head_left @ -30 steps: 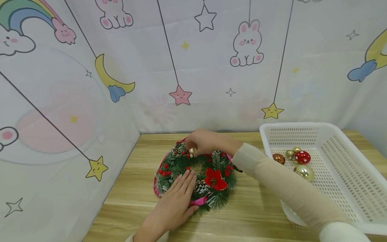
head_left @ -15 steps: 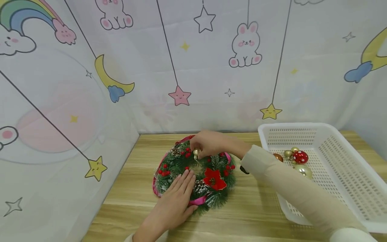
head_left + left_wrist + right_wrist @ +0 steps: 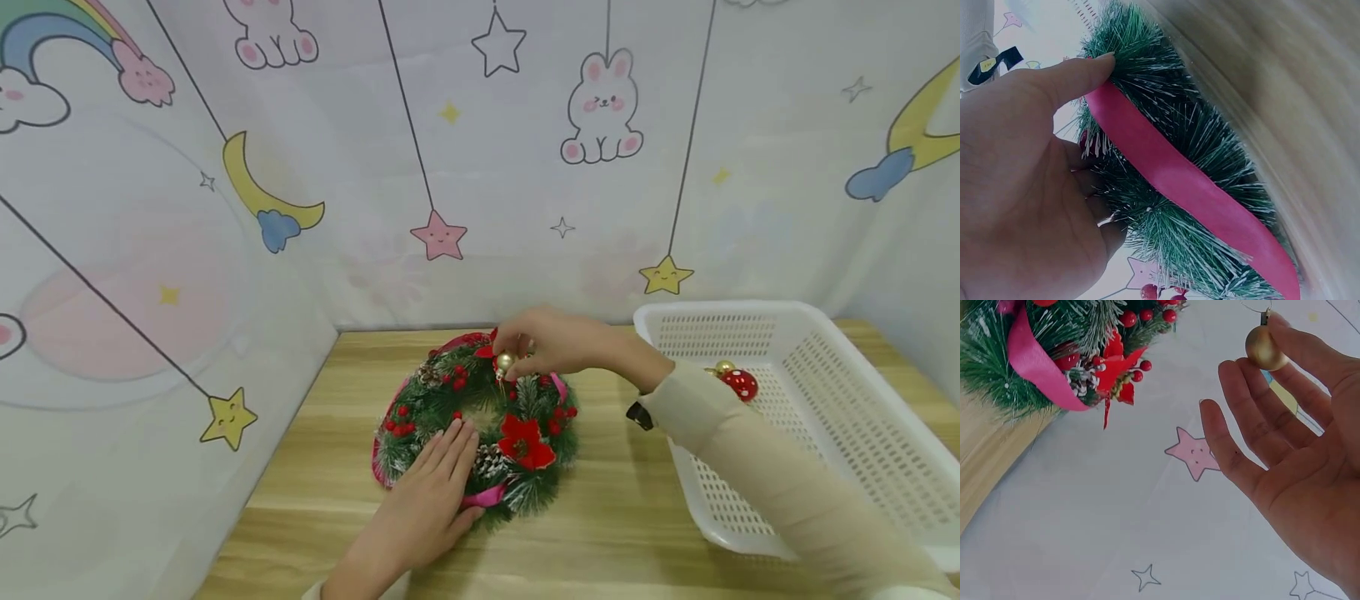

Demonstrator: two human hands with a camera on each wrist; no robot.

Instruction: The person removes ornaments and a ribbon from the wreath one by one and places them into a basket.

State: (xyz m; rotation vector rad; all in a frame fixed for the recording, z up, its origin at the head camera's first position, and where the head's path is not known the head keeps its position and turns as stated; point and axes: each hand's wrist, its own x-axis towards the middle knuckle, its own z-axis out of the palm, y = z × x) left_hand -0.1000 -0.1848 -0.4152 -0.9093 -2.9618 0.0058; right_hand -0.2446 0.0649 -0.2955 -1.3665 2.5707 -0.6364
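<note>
A green Christmas wreath (image 3: 540, 493) with red berries, pinecones and a red poinsettia (image 3: 527, 443) lies on the table. My left hand (image 3: 431, 500) rests on its near left side, fingers straight toward the centre opening. In the left wrist view, the thumb (image 3: 1082, 76) touches the end of a pink ribbon (image 3: 1166, 172) at the outer edge. Over the far right part of the wreath, my right hand (image 3: 558, 340) pinches a small gold Christmas ball (image 3: 1266, 347) between thumb and fingers. A thin wire loop shows at the ball's cap, and the other fingers are spread.
To the right stands a white perforated plastic basket (image 3: 843, 442). Inside it are a red ball with white dots (image 3: 741, 384) and a gold ball (image 3: 725, 367), partly behind the right sleeve (image 3: 750, 458). A patterned curtain (image 3: 510, 292) hangs behind the wooden table (image 3: 300, 475).
My right hand has moved rightward across the far side of the wreath, still pinching the gold ball. The left hand stays in place on the wreath. The head view has shifted slightly.
</note>
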